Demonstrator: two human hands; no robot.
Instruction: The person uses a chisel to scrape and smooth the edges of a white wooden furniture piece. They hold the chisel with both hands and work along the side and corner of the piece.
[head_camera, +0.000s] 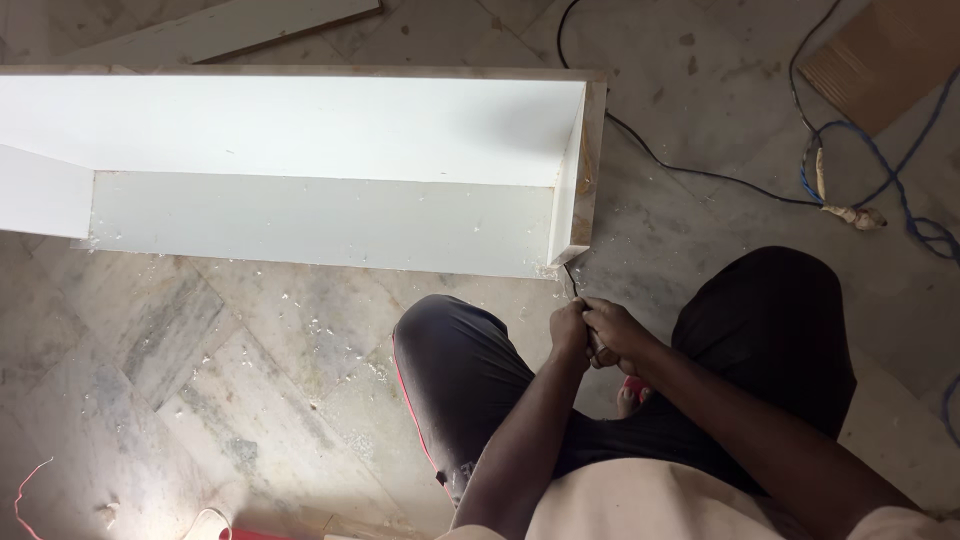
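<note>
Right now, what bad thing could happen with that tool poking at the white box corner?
1. Both hands, left hand and right hand, squeeze one thin tool pressed at the box corner. If it slips, the tip might jab a hand or the knee close by.
2. The corner edge already looks chipped, so more could break off.
3. Cables lie on the floor nearby and could trip someone.

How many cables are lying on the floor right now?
3: a black cable running from the top toward the right, a blue cable looping at the right edge, and a thin red wire bottom left. Others may lie out of frame.
</note>
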